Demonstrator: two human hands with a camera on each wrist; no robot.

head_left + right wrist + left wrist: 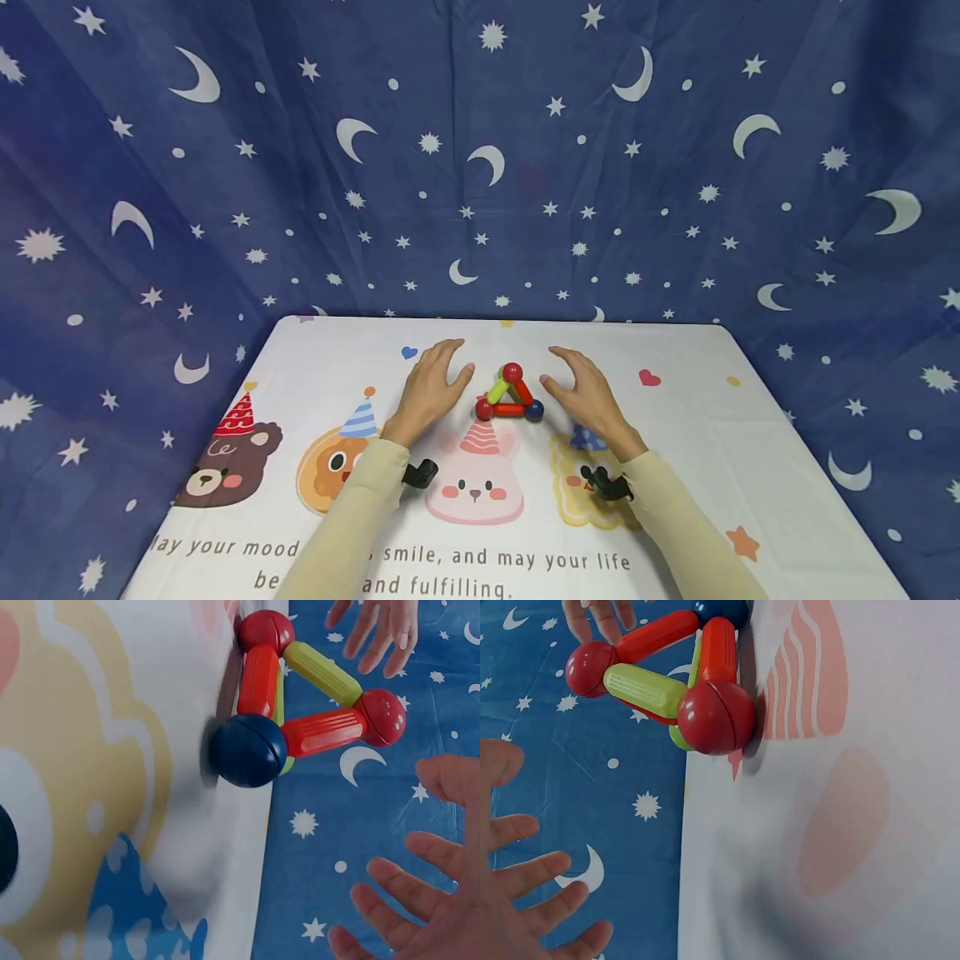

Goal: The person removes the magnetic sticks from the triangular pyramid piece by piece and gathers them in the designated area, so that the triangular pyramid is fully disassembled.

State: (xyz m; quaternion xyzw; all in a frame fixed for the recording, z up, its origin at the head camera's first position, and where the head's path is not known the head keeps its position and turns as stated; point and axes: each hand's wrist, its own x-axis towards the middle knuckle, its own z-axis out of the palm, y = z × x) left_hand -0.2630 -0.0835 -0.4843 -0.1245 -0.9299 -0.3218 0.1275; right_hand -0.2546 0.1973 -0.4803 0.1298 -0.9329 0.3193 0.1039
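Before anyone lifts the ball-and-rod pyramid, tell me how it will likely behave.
The ball-and-rod pyramid probably resists tipping, standing wide below one red top ball. It may come apart where separate-looking rods meet balls. The glossy dark blue ball could feel slippery.

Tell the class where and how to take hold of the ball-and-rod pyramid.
Probably cup the pyramid low: left hand on the red base ball, right hand on the dark blue ball, coming from either side. These round corners stick out at its base, and nothing visible blocks the hands.
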